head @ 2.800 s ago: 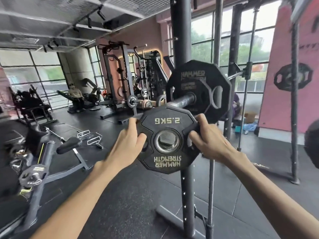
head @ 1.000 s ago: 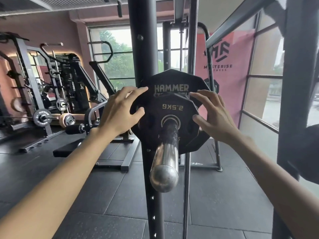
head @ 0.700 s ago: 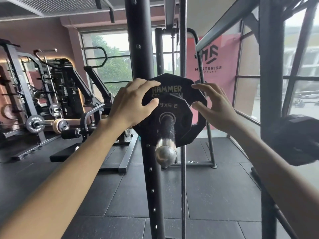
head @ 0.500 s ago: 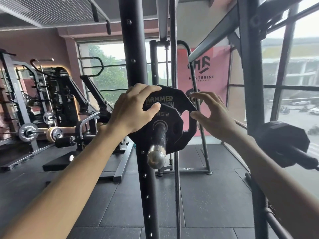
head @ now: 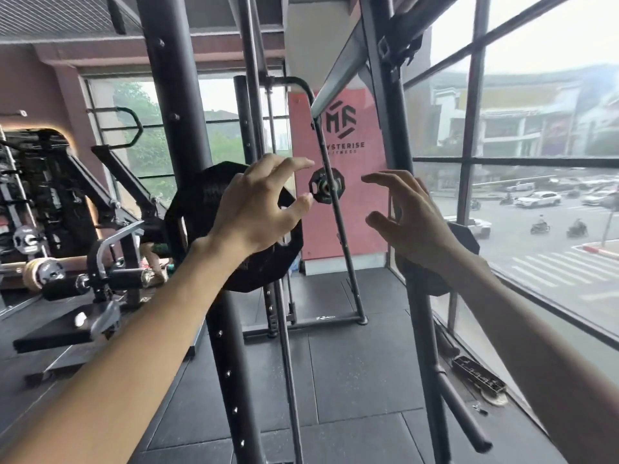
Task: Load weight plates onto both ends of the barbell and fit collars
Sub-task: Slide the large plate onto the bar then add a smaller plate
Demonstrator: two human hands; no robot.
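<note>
Black rubber floor [head: 351, 380] is running under the whole bay, and a window [head: 536, 128] is filling the right side. A black upright [head: 182, 128] is standing left of centre, running from the top of the view to the bottom. A pink banner [head: 348, 222] is hanging on the wall behind the rack. A bench [head: 63, 329] is sitting low at the left.

The plate [head: 194, 216], black and many-sided, is sitting partway up, just right of the upright, with its face turned toward you. The lettering on it is blurring. Your left forearm is covering its centre, so what is fitted there cannot be told.

You are holding your left hand [head: 258, 209] in front of the plate's right half, fingers spread and loosely bent, thumb apart from them, gripping nothing. Whether the palm is touching the plate cannot be told. You are holding your right hand [head: 412, 222] in the air to the right, well apart from the plate, fingers apart and curved, holding nothing.

A second plate [head: 464, 234] is showing behind your right wrist. A small plate [head: 321, 186] is hanging on the far frame, appearing between your two hands.
</note>
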